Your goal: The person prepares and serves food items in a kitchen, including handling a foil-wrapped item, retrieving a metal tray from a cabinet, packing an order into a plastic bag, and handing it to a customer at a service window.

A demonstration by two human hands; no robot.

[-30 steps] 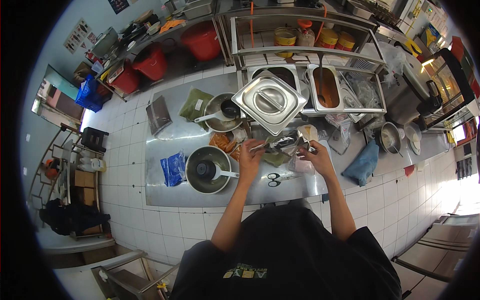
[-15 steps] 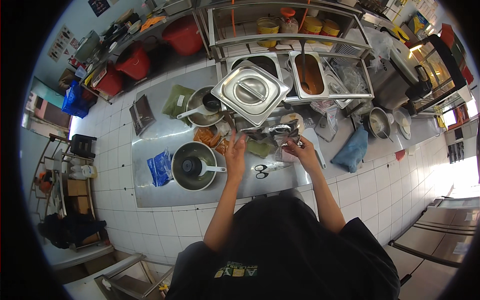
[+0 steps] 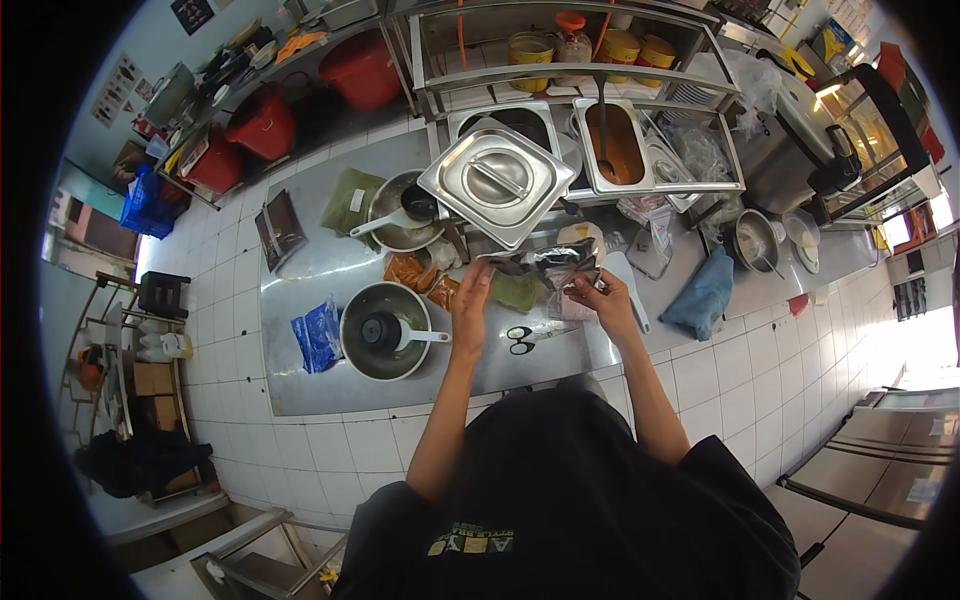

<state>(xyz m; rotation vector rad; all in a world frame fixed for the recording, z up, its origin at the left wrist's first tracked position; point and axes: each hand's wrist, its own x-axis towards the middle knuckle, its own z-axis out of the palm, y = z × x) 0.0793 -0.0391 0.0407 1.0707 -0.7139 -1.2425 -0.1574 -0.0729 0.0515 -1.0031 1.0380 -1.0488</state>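
A shiny silver foil pouch (image 3: 560, 258) spans the space between my hands above the steel table. My right hand (image 3: 606, 303) pinches its right end between thumb and fingers. At the other end, my left hand (image 3: 470, 310) is upright with stretched fingers, its fingertips beside the pouch's edge. Below the pouch lie a green packet (image 3: 516, 292) and black-handled scissors (image 3: 524, 340). Left of my left hand are packets of orange contents (image 3: 408, 270) and a metal bowl (image 3: 362, 368) with a white-handled dark cup (image 3: 383, 333) inside.
Beyond the pouch, a steel lid (image 3: 470, 205) lies askew over food pans, next to a pan of orange sauce (image 3: 625, 160). A blue packet (image 3: 317, 335) is at the table's left. A blue cloth (image 3: 702, 295) and a metal pot (image 3: 757, 240) are to the right.
The foil pouch has shifted slightly in my hands and its crumpled surface looks different. Both hands keep nearly the same places. The whole view has moved a little.
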